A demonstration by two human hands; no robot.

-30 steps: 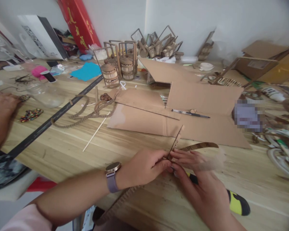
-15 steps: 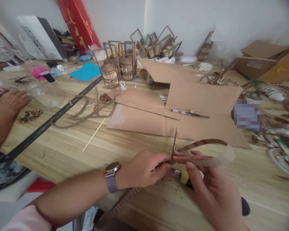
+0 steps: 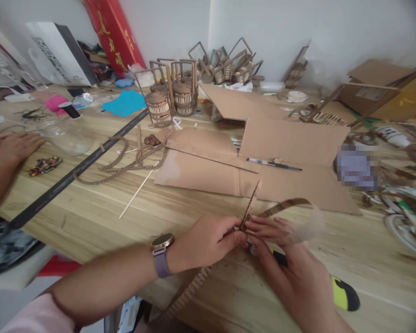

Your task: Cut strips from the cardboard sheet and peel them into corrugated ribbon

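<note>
My left hand [image 3: 208,243], with a watch on its wrist, pinches a narrow corrugated cardboard strip [image 3: 251,203] whose short end stands up past the fingertips. From the pinch, a ridged length of strip [image 3: 194,284] hangs down over the table's front edge. My right hand [image 3: 294,268] meets the left at the same spot, thumb and fingers closed on the strip. A curved printed length [image 3: 287,203] loops out behind the right fingers, with a blurred translucent piece at its end. Beneath my right hand lies a yellow-and-black utility knife [image 3: 345,295], partly hidden.
Cut cardboard sheets [image 3: 208,178] with a pen [image 3: 273,163] on them lie ahead. Small lidded baskets [image 3: 159,108] stand behind. A thin white stick [image 3: 135,196] and coiled strips [image 3: 118,171] lie left. Another person's hand [image 3: 17,148] rests near beads [image 3: 44,165].
My right hand has shifted slightly left, its thumb now nearer the left fingertips. The upright strip end leans more to the right. More of the knife's handle shows.
</note>
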